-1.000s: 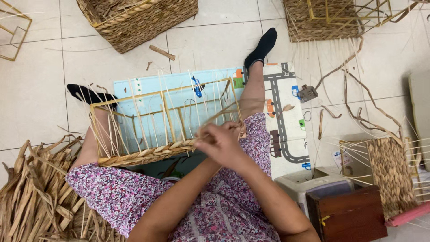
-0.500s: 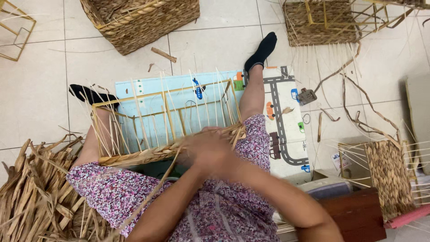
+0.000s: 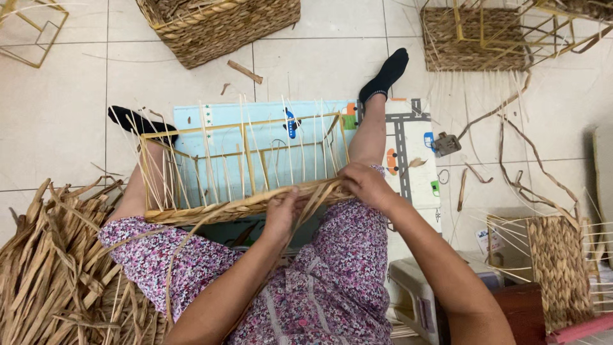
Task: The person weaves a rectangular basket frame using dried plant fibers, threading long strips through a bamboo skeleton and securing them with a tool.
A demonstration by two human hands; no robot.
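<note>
Tiled floor (image 3: 57,115): half-woven basket frame (image 3: 246,169) w/ bare uprights.

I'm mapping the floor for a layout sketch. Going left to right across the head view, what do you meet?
Pile of dried leaves → wire basket frame → left hand → right hand → half-woven panel.

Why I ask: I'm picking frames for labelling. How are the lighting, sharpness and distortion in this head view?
Head view: even, soft indoor light, only faint shadows on the floor tiles; no strong glare. The left hand, right hand and wire basket frame look sharp, without motion blur. Tile lines bow slightly toward the edges, a mild wide-angle distortion.
</note>
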